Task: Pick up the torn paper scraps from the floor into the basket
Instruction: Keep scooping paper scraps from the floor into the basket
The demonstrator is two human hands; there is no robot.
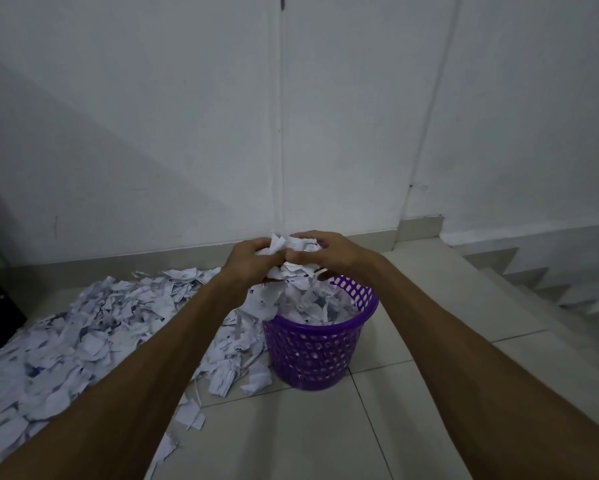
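Both forearms cut off at frame bottom. My left hand (248,259) and right hand (329,252) clench one wad of scraps (291,252) between them, directly above the purple basket (320,355); fingertips hidden in paper. Basket upright, nearly full. Loose scrap pile (83,327) on floor, left of basket.

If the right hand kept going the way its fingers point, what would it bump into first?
The right hand points leftward into the paper bunch it grips, so that comes first. Just beyond is the left hand, holding the same bunch.
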